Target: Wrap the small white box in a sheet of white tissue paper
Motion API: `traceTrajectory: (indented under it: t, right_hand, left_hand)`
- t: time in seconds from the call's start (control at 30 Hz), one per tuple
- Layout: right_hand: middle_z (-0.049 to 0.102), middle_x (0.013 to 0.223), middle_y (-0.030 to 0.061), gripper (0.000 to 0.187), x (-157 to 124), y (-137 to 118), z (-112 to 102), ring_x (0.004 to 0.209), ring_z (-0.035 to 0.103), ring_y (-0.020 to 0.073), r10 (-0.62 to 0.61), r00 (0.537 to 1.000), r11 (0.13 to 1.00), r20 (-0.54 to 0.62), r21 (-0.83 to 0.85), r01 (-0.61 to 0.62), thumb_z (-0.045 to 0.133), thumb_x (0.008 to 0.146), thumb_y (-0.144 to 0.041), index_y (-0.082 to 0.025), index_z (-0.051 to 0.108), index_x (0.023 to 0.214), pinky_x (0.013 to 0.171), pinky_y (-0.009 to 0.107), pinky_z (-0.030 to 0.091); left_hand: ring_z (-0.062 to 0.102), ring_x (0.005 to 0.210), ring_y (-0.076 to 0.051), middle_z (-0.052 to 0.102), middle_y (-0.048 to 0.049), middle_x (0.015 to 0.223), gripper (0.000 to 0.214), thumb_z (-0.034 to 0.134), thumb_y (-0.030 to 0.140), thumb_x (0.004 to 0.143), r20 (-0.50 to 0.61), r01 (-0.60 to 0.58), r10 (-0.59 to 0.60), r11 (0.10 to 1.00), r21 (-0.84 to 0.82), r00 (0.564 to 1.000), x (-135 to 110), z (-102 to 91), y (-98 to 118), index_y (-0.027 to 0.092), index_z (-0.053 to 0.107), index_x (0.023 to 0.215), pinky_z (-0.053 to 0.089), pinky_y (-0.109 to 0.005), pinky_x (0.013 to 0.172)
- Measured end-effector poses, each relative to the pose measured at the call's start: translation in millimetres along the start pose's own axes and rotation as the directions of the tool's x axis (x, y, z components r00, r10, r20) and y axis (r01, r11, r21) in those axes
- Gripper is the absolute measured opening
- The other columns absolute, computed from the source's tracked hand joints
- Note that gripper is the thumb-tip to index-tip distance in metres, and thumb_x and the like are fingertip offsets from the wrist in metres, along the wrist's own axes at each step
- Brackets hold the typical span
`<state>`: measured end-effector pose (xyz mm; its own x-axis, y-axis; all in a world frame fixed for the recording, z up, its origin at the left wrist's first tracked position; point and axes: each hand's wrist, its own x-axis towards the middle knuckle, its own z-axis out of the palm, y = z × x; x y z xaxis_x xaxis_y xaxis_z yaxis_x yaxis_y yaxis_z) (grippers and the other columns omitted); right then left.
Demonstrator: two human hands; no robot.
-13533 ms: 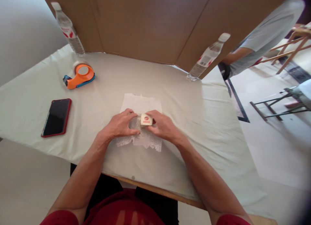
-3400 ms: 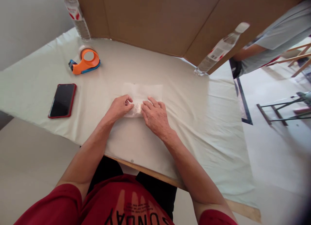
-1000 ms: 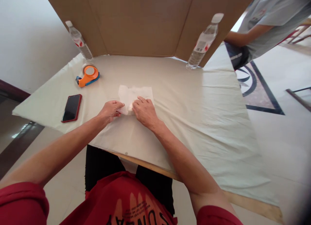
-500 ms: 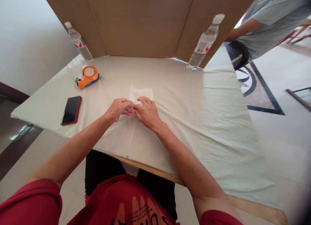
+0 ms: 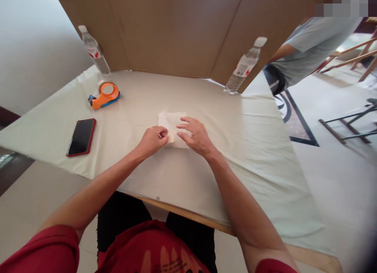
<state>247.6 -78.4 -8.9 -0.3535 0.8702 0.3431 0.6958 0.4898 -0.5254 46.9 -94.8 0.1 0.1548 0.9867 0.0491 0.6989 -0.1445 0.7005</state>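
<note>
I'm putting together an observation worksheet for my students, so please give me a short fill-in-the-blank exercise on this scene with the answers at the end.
1. The phone lies screen up, and its edges are coloured ____.
2. The tape dispenser has a bright ____ body with blue along its lower edge.
3. The left hand is curled at the white sheet, while the other hand, the ____ one, has its fingers spread.
4. The clear bottles standing by the cardboard panel number ____.

Missing words: red; orange; right; two.
</note>
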Motion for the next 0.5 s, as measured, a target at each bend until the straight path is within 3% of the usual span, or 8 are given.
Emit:
traceTrajectory:
  t: [0.1,0.23,0.33,0.5]
  right_hand:
    - [0.07,0.125,0.0118,0.027,-7.0,11.1,-16.4,0.105,0.068,0.0229,0.218,0.976,0.975,-0.023,0.047,-0.216,0.059,0.09,-0.027,-0.018,0.072,0.112,0.096,0.039,0.05]
    - [0.075,0.104,0.0109,0.038,-21.7,14.9,-20.6,0.085,0.071,0.0221,0.476,0.869,0.878,0.137,-0.01,-0.479,0.065,0.087,-0.038,-0.015,0.068,0.116,0.08,0.034,0.054]
    - [0.075,0.094,0.01,0.05,-23.9,10.9,-10.8,0.082,0.072,0.0225,0.553,0.818,0.826,0.161,0.029,-0.564,0.064,0.088,-0.045,-0.012,0.062,0.126,0.074,0.032,0.053]
    - [0.075,0.1,0.0126,0.059,-12.8,0.4,6.6,0.091,0.072,0.0261,0.587,0.802,0.808,0.112,-0.007,-0.59,0.063,0.087,-0.048,-0.011,0.056,0.133,0.077,0.034,0.055]
  left_hand:
    - [0.06,0.078,-0.019,0.066,-0.006,0.085,0.016,0.06,0.023,0.08,-0.003,-0.135,0.137,0.977,0.165,0.991,2.2,4.3,-7.9,0.019,0.073,0.09,0.048,-0.031,0.076]
    - [0.059,0.102,-0.026,0.065,-0.0127,0.106,0.02,0.059,0.019,0.08,-0.109,-0.333,0.362,0.917,0.221,0.926,1.6,16.8,-23.0,0.018,0.073,0.094,0.049,-0.037,0.09]
    - [0.059,0.106,-0.025,0.066,-0.0138,0.111,0.026,0.054,0.015,0.082,-0.161,-0.408,0.429,0.901,0.147,0.889,-0.3,26.3,-32.2,0.016,0.071,0.101,0.048,-0.039,0.096]
    - [0.06,0.106,-0.026,0.07,-0.0128,0.111,0.028,0.054,0.018,0.086,-0.178,-0.43,0.445,0.895,0.114,0.878,-2.0,30.3,-37.2,0.017,0.071,0.107,0.048,-0.04,0.098]
